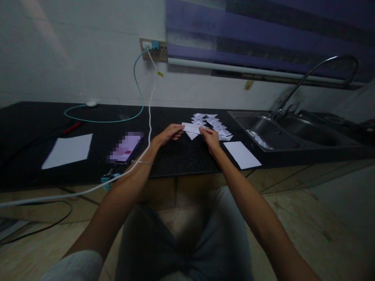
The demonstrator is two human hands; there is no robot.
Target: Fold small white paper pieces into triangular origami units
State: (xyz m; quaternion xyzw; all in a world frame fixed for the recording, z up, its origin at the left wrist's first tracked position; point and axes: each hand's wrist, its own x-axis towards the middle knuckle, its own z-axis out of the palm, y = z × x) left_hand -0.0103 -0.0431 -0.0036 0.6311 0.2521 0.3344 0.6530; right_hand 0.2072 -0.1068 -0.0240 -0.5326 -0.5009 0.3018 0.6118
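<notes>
Between my two hands is a folded piece of white paper (192,129), a flat band along its top and a point facing down toward me. My left hand (170,133) pinches its left end, the other fingers curled. At the right end, my right hand (209,136) grips it with the thumb on top. Just behind lie several small folded paper pieces (217,125) in two slanting rows, partly hidden by the held paper and my right hand. A stack or sheet of white paper (242,155) rests on the counter right of my right hand.
A larger white sheet (68,150) and a lit phone (126,147) lie left on the black counter (181,164). A white cable (150,113) runs from the wall socket (154,50) across my left forearm. At right is a steel sink (266,132) with a curved tap (310,72).
</notes>
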